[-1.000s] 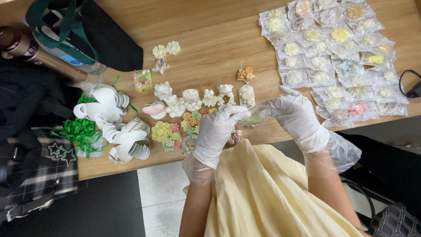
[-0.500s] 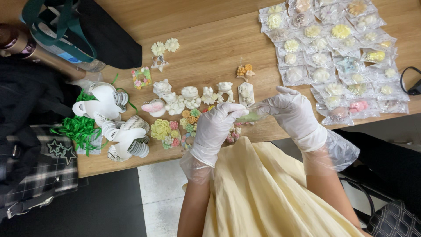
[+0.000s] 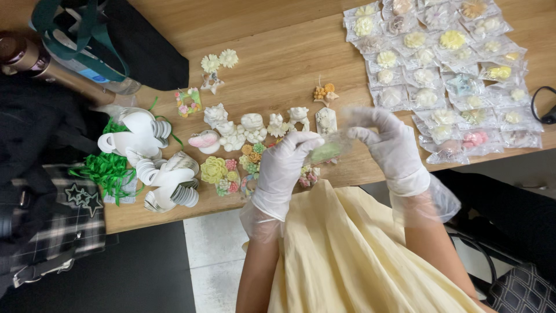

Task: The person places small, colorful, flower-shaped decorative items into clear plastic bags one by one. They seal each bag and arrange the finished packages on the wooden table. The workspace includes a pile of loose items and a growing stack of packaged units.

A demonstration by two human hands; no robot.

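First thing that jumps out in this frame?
Two gloved hands at centre, left hand and right hand, hold a small clear bag with a green piece between them. Upper right lies a grid of bagged flower ornaments; loose unbagged ornaments spread left of the hands on the wooden table.

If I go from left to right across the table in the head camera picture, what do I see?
Green ribbon → white ribbon rolls → loose little flower pieces → left hand → small clear bag with a green piece → right hand → rows of bagged flowers.
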